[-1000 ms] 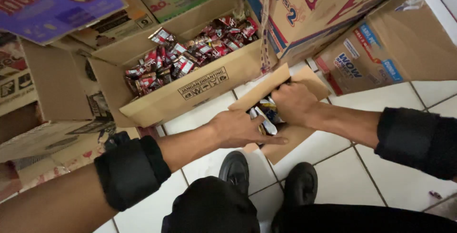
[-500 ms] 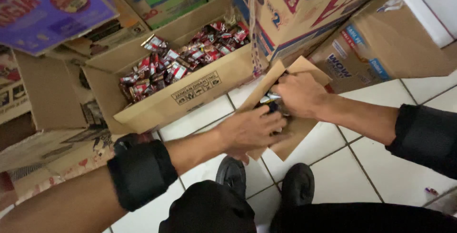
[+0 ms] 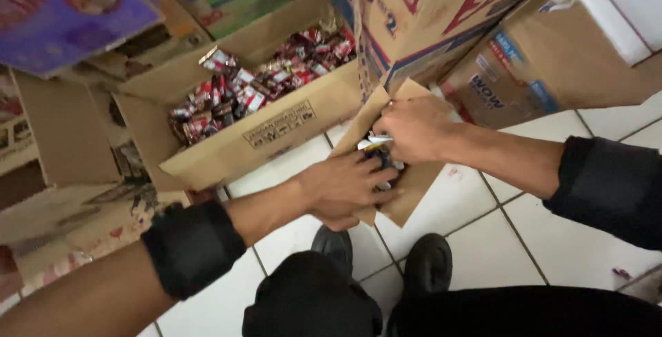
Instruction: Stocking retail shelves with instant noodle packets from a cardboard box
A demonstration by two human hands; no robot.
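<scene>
both arms reach forward over the white tiled floor (image 3: 483,213). the left hand (image 3: 345,189) lies palm down, fingers loosely spread, inside a small open cardboard box (image 3: 407,192) near the black shoes (image 3: 427,261). the right hand (image 3: 414,130) curls over the box, pinching a small wrapped packet (image 3: 372,142). a bigger carton of red sachets (image 3: 255,89) sits just behind.

Small brown carton (image 3: 407,185) on the tiled floor, centre. Open brown carton (image 3: 248,137) behind, left, full of red-and-white sachets (image 3: 234,92). Purple box (image 3: 65,9) top left. Red-and-blue printed cartons (image 3: 427,16) stacked top right.
</scene>
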